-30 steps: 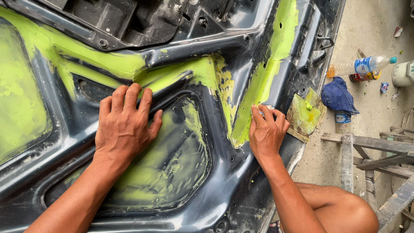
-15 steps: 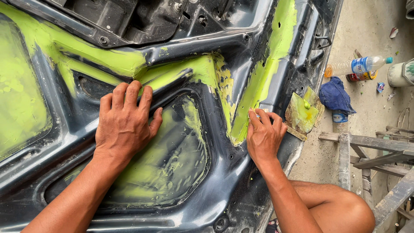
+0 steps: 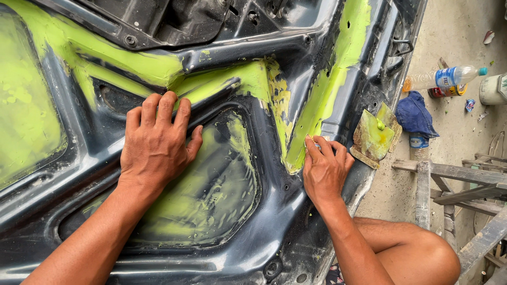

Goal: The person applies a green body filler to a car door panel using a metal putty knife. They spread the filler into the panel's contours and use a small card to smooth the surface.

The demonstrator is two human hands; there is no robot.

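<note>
A dark grey car body panel [image 3: 274,221], the ribbed underside of a hood, fills the view and is smeared with yellow-green filler [image 3: 327,89]. My left hand [image 3: 157,141] lies flat, fingers spread, on a rib beside a recessed window coated in thin filler [image 3: 211,184]. My right hand [image 3: 323,169] presses its fingertips on the lower end of the green filler strip near the panel's right edge; a small pale piece shows under the fingers, too hidden to tell what it is.
A small board smeared with filler [image 3: 375,134] rests at the panel's right edge. On the concrete floor lie a blue cloth [image 3: 414,116], a plastic bottle [image 3: 446,77], a can [image 3: 420,142] and a white bucket [image 3: 494,89]. Wooden slats [image 3: 449,174] stand at right. My bare knee [image 3: 417,253] is below.
My right hand has slid a little down and left along the green strip's lower end. My left hand has stayed flat in place.
</note>
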